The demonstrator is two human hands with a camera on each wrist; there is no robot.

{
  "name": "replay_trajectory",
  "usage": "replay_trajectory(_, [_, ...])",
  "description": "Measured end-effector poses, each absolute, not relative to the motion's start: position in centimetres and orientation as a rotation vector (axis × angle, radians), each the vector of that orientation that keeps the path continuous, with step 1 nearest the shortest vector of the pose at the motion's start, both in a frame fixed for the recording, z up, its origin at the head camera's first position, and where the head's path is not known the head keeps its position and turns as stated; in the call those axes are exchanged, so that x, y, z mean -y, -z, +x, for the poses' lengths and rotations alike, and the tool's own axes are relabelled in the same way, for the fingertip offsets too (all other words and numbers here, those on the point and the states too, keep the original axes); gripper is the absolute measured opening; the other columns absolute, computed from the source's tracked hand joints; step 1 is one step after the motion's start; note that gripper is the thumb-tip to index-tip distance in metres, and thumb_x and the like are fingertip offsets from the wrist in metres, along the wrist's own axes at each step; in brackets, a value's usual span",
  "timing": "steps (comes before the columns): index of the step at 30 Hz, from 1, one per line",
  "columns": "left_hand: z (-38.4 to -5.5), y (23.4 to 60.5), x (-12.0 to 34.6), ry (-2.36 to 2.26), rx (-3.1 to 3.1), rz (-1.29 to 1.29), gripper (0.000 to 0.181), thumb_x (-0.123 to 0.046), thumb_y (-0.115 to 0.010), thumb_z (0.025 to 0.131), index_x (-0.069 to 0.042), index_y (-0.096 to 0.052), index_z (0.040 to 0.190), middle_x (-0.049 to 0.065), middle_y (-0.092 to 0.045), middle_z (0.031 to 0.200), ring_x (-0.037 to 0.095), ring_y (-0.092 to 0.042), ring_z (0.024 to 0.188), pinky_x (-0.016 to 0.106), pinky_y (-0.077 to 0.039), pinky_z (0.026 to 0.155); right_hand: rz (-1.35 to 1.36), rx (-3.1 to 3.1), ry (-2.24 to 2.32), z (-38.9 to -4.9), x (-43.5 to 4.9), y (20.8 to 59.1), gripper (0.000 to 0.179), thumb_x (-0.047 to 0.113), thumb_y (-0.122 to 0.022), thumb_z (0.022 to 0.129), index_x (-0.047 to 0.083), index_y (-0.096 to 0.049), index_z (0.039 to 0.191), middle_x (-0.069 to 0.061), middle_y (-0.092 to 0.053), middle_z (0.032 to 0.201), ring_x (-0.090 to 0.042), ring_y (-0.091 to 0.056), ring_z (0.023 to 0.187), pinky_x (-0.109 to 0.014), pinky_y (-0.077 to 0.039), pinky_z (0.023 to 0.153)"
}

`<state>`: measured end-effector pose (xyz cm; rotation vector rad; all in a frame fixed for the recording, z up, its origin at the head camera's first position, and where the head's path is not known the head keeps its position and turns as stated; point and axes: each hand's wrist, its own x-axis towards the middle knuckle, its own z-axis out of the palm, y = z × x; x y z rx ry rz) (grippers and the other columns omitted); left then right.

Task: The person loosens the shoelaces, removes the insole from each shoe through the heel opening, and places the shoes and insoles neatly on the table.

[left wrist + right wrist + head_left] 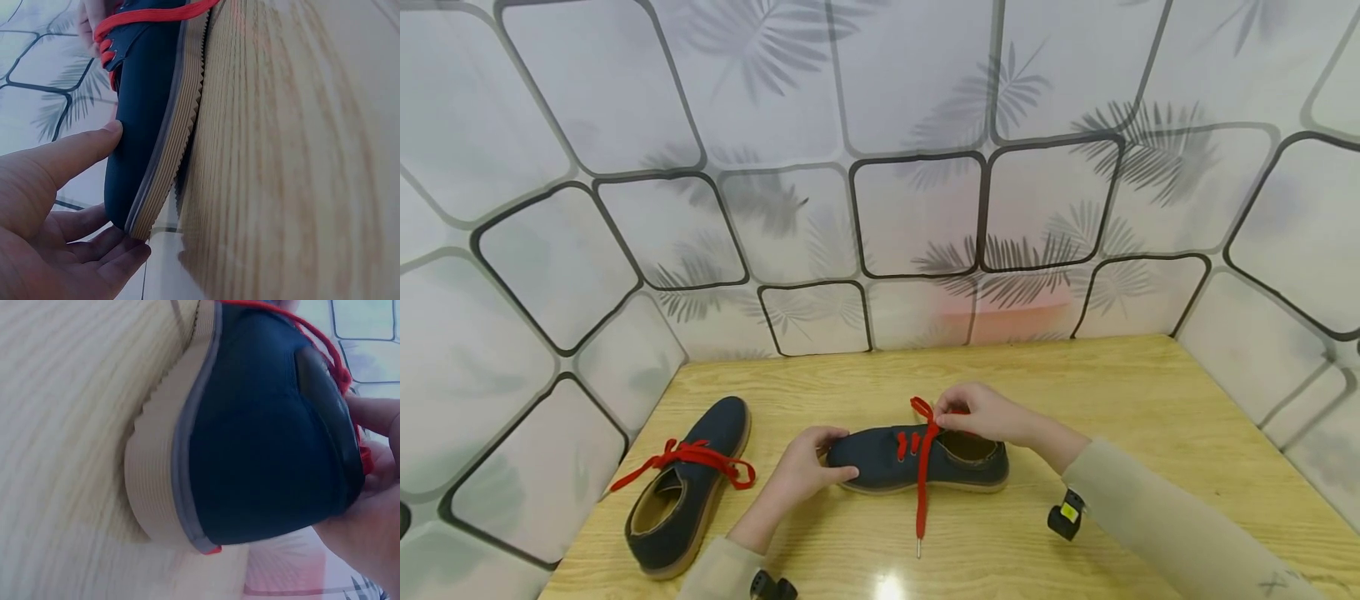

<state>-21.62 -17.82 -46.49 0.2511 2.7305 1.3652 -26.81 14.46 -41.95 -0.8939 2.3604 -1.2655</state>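
A dark blue shoe (872,458) with red laces lies sole down on the table, toe to the left. My left hand (801,467) holds its toe, thumb on the near side and fingers round the far side. The left wrist view shows the thumb on the blue upper (147,94) and fingertips by the sole's edge. Over the shoe's opening, my right hand (981,412) pinches the red shoelace (922,475) near its knot. A loop stands up left of these fingers. One lace end hangs down the near side to the table. In the right wrist view the heel (262,450) hides some fingertips.
A matching blue shoe (703,442) stands at the left, toe pointing away, its red laces (696,452) tied in a bow. The wooden table (1112,400) meets patterned cloth walls (917,217) at the back and sides.
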Motion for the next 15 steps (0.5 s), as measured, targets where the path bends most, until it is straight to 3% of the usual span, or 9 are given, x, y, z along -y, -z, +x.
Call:
replay_trajectory(9, [-21.52,46.53,17.87,-1.375,-2.73,0.251,0.057,-0.007,-0.093,0.081,0.0,-0.07,0.134,0.02,-0.066,0.135,0.043,-0.065,0.128,0.054,-0.056,0.109,-0.707,-2.29,1.385,-26.58,-14.35,42.47,0.019,0.01,-0.054,0.111,-0.004,-0.066,0.109,-0.002,-0.06,0.089,-0.016,-0.052,0.078,-0.025,-0.045,0.066])
replay_trajectory(15, [-21.52,46.6,17.86,-1.375,-2.732,0.249,0.057,-0.007,-0.093,0.081,0.0,-0.07,0.133,0.02,-0.066,0.136,0.044,-0.065,0.128,0.054,-0.056,0.109,-0.618,-2.175,1.541,-26.85,-14.6,42.84,0.022,0.011,-0.051,0.112,-0.008,-0.062,0.11,0.0,-0.056,0.089,-0.014,-0.051,0.08,-0.024,-0.045,0.069])
